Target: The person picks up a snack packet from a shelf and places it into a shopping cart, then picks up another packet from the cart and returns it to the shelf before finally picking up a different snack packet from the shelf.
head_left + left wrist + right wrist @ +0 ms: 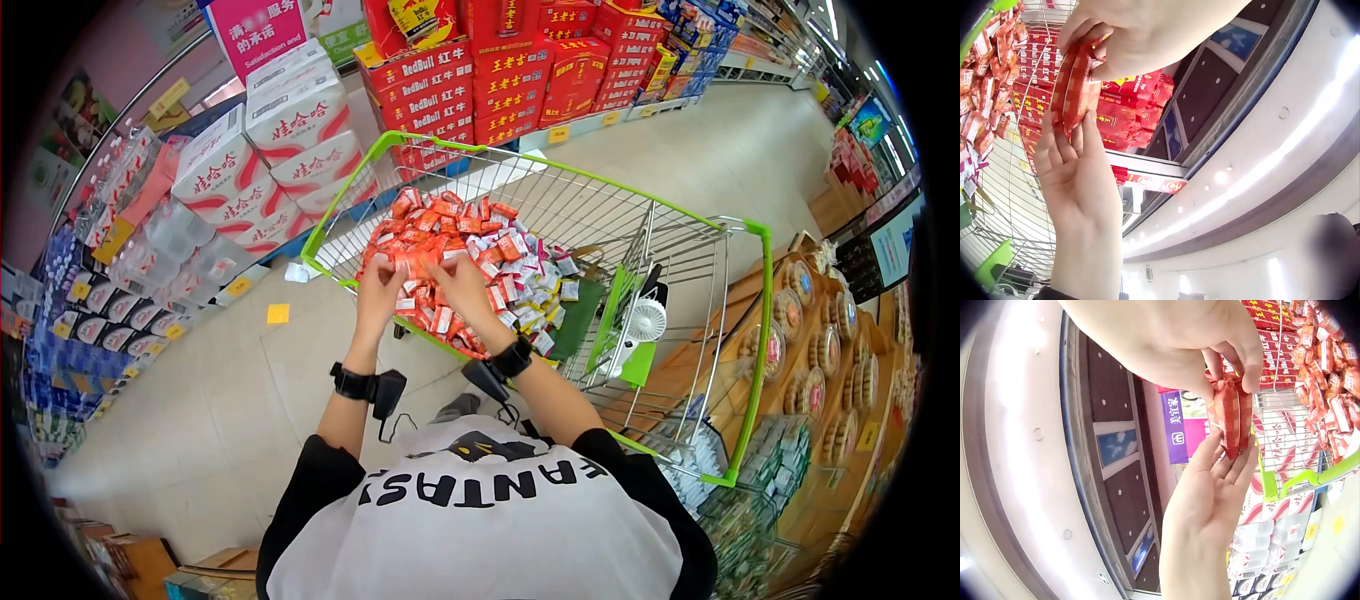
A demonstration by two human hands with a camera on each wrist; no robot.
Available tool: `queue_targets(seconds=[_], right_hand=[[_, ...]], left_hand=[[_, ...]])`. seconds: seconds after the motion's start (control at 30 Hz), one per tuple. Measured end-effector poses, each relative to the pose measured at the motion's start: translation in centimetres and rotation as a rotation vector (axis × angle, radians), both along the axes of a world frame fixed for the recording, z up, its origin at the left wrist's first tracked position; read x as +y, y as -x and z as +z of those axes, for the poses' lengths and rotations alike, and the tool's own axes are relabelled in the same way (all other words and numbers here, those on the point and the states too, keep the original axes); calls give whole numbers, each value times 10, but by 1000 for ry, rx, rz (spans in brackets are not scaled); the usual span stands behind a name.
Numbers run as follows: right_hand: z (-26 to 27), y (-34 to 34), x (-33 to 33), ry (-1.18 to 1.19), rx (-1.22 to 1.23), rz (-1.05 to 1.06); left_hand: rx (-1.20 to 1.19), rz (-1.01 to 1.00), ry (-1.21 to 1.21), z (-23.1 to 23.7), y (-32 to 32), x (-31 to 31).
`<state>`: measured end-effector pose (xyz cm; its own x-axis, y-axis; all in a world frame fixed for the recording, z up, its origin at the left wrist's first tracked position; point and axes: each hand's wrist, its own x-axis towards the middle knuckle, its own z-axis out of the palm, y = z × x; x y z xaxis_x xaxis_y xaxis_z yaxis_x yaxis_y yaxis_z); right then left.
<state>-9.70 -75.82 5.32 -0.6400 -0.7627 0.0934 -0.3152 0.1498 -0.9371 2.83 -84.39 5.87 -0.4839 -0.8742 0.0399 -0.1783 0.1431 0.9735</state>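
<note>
Over a shopping cart (pixel 640 190) with a green rim, both hands hold small red wrapped snack packets (pixel 1075 87) between them. Two packets appear to lie side by side, with crimped ends. My left hand (pixel 379 290) pinches one end with its thumb and fingers. At the other end, the fingertips of my right hand (pixel 468 292) grip the packets; the right wrist view shows the red wrappers (pixel 1230 415) spanning both hands. Beneath them in the cart lies a heap of orange-red packets (pixel 440 212), with white and yellow packets (pixel 540 282) on its right side.
A white handheld fan (pixel 646 322) sits in the cart's near right section beside a green panel (pixel 580 322). Stacked red drink cartons (pixel 425 95) stand beyond the cart, white cartons (pixel 235 190) to the left. A wooden shelf (pixel 800 440) of round tubs borders the right.
</note>
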Motion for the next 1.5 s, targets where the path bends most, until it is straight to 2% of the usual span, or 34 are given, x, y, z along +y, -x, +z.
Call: queue_targets(seconds=[0.13, 0.2, 0.27, 0.3, 0.33, 0.43, 0.53, 0.6, 0.63, 0.73, 0.93, 1.07, 1.13, 1.17, 1.23, 1.27, 1.3, 1.33, 1.37, 1.4, 1.5], right_hand=[[2, -2, -26, 69, 7, -84], [-6, -3, -28, 81, -1, -96], [-12, -3, -24, 94, -5, -109], [-13, -3, -18, 16, -66, -85], [-14, -3, -11, -65, -129, -62], [-32, 0, 4, -84, -79, -43], [-36, 3, 18, -94, -13, -6], [-30, 6, 26, -294, -53, 168], [-30, 7, 29, -315, -13, 196], [-40, 5, 33, -327, 103, 220], [-41, 0, 31, -363, 42, 230], [-23, 0, 17, -249, 88, 214], [-16, 3, 7, 85, -45, 292], [-11, 5, 7, 97, -17, 343], [-11, 5, 7, 111, 34, 305], [-10, 5, 8, 122, 87, 267], [-12, 5, 11, 124, 88, 267], [-14, 6, 15, 128, 41, 283], [-16, 6, 19, 132, -9, 299], [-18, 8, 23, 131, -10, 296], [-26, 8, 32, 45, -11, 277]], left_hand=[[94, 103, 104, -18, 13, -17], [-54, 180, 484, -38, 15, -26], [-121, 178, 531, -52, 10, -18], [-191, 175, 578, -56, 8, -12], [-188, 177, 577, -52, 6, -4], [-166, 94, 183, -40, -3, 21], [-284, 28, 128, -41, -14, 33], [-320, -13, 118, -45, -21, 39], [-356, -50, 109, -46, -22, 41], [-405, -93, 73, -40, -26, 45], [-400, -110, 112, -43, -26, 38], [-297, -87, 136, -24, -18, 21], [-73, 102, 130, -27, -19, 1], [-72, 102, 133, -25, -19, -8], [39, 180, 67, -19, -23, -19], [40, 181, 69, -18, -26, -21], [-70, 154, 136, -15, -30, -20], [-180, 125, 203, -14, -34, -20], [-179, 123, 204, -22, -39, -23], [-214, 98, 168, -38, -46, -28], [-224, 80, 50, -39, -54, -12]])
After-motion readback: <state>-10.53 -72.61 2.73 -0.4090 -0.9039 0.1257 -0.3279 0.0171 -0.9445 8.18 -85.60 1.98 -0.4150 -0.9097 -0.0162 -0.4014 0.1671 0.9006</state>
